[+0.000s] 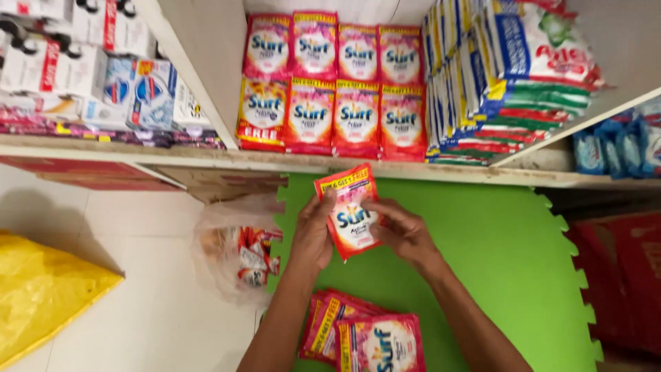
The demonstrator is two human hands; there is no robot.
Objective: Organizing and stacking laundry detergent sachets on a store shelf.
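From the head view, we see both hands holding one red detergent sachet [350, 212] upright above a green foam mat [502, 248]. The left hand [313, 231] has its grip closed on the sachet's left edge, and the right hand [403, 231] has its grip closed on the right edge. Near us, a small pile of matching sachets [365, 337] lies on the mat. To the left, a clear plastic bag [234, 251] holds more packets, and a yellow bag [41, 289] sits on the white floor. On the far shelf [275, 162], rows of red sachets [330, 86] stand beside stacked blue, green and red packets [509, 83].
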